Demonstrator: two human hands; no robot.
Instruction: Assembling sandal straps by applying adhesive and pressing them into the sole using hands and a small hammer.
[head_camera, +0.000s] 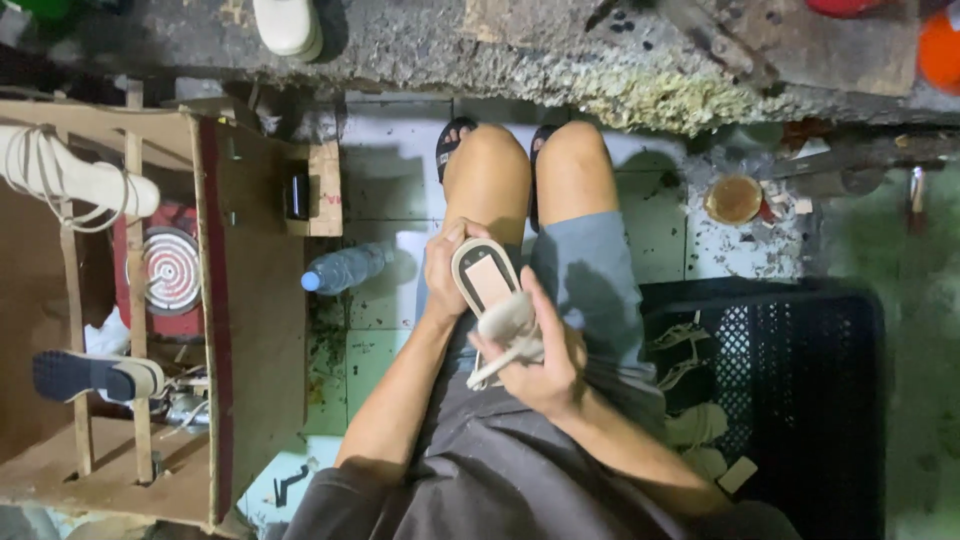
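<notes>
A seated person holds a white sandal over the lap with both hands.

The left hand has its grip clamped on the toe end of the sandal, sole side up, just above the thighs. The right hand has its grip closed around the sandal's heel and straps. A water bottle lies on the tiled floor to the left, beside a cardboard box with shoes on wooden racks. A black crate with more sandals stands at the right.
</notes>
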